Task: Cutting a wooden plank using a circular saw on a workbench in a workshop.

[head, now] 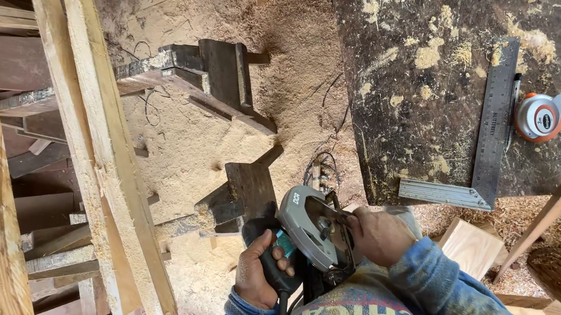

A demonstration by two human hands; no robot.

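hidden: i cannot see the blade of the circular saw [314,227].
left hand [255,272]: clenched on its handle, near.
right hand [378,234]: grasping its right side.

Sawdust is covering the floor [185,159], where dark offcuts [223,73] are lying. Pale planks [103,147] are leaning across at left. A dark, dusty counter [410,117] is carrying a steel square [493,129] and tape measure [539,116].
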